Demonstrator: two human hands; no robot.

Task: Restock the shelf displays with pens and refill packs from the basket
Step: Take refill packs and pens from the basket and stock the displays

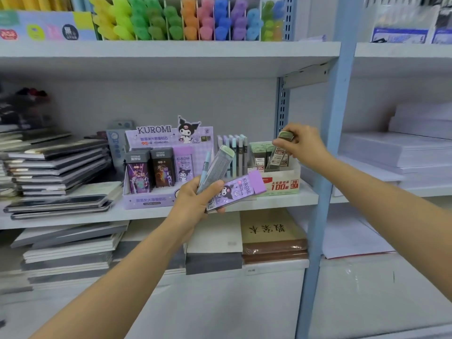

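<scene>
Both arms reach out to the middle shelf (pixel 281 201). The left arm comes up from the bottom of the view, with the wrist bent up a little. The left hand (pixel 193 201) is curled and holds three things spread out like a fan. These are a purple Kuromi refill pack (pixel 238 189), a green-capped refill pack (pixel 221 162) and a light blue pen (pixel 205 167). The thumb lies across the purple pack. The hand is in front of the shelf edge, between the two boxes.

The right arm comes in from the right side and goes straight across. The right hand (pixel 305 149) is turned down, and its fingertips pinch the top of a red-label refill pack (pixel 278 154). This pack tilts, with its low end inside the green and white display box (pixel 281 186), next to more packs like it. Thin pens (pixel 234 148) stand in the back left part of that box.

The purple Kuromi display box (pixel 146 200) sits just to the left on the same shelf, with three packs standing in it. Dark notebooks (pixel 56 162) are piled farther left. Bright highlighters (pixel 186 20) fill the shelf above. White paper stacks (pixel 391 148) lie on the right.
</scene>
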